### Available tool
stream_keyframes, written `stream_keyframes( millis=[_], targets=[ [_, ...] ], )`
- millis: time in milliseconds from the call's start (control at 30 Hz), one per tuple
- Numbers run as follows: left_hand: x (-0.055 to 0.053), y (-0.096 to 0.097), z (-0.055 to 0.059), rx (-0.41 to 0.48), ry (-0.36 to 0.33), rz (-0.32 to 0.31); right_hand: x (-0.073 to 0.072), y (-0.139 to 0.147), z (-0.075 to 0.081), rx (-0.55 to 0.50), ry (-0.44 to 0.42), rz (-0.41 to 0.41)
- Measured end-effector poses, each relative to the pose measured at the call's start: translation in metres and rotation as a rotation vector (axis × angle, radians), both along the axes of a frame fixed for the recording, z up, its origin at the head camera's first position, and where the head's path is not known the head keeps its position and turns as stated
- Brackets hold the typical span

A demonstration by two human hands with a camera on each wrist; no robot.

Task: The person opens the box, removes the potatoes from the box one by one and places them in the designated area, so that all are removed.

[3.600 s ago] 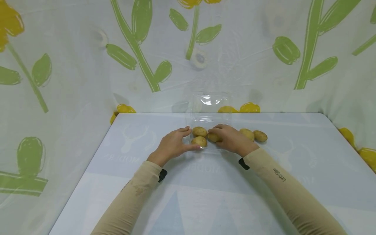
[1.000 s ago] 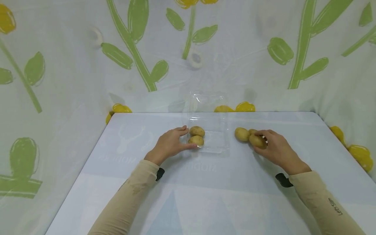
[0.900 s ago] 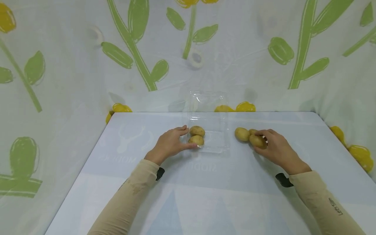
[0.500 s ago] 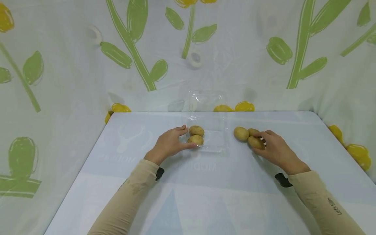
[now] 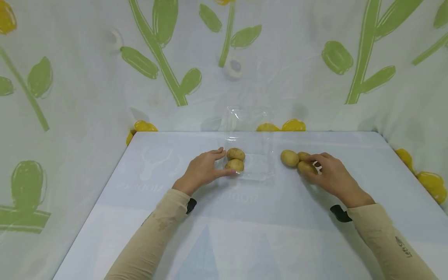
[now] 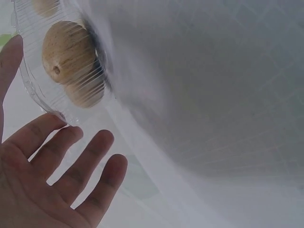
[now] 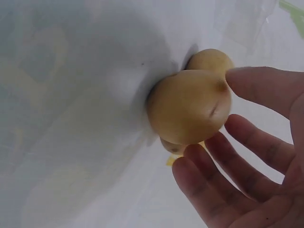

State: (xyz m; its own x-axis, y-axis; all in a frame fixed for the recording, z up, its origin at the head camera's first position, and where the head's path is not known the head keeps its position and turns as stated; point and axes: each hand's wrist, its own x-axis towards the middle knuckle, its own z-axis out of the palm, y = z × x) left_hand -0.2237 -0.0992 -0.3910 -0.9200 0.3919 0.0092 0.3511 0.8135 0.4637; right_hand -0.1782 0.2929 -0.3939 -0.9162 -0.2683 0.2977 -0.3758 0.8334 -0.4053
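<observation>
A clear plastic clamshell container (image 5: 258, 166) lies with its lid (image 5: 250, 120) raised at the back. Two potatoes sit in its left half, a farther one (image 5: 236, 153) and a nearer one (image 5: 235, 165). My left hand (image 5: 203, 169) touches the container's left side, thumb and fingers spread along the rim; in the left wrist view the fingers are nearly straight. To the right of the container, my right hand (image 5: 334, 175) pinches a potato (image 7: 187, 107) between thumb and fingertips, low over the table. Two more potatoes lie against it, a left one (image 5: 289, 158) and a partly hidden one (image 5: 302, 156).
The white table (image 5: 224, 233) carries faint printed patterns. A pale curtain (image 5: 280, 70) with green leaves and yellow flowers rises behind the table and at both sides. The raised lid stands close to the table's back edge.
My right hand has moved right, out of the container, with a potato that now sits beside the other two. Over the last second it shifts only slightly. My left hand stays at the container.
</observation>
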Motion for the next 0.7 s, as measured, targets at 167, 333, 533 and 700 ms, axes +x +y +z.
stream_keyframes(
  millis=[167, 333, 533, 700],
  targets=[
    [-0.001, 0.001, 0.005, -0.014, -0.010, 0.002, 0.000, -0.003, 0.007, -0.028, 0.039, -0.009],
    [-0.002, -0.002, 0.003, -0.011, 0.012, -0.016, -0.003, -0.009, 0.011, -0.062, 0.092, 0.007],
    [-0.005, -0.007, -0.002, 0.019, 0.024, -0.039, -0.008, -0.020, 0.016, -0.089, 0.106, 0.013],
    [-0.007, -0.009, -0.004, 0.049, 0.010, -0.060, -0.012, -0.032, 0.019, -0.137, 0.082, 0.026]
  ],
)
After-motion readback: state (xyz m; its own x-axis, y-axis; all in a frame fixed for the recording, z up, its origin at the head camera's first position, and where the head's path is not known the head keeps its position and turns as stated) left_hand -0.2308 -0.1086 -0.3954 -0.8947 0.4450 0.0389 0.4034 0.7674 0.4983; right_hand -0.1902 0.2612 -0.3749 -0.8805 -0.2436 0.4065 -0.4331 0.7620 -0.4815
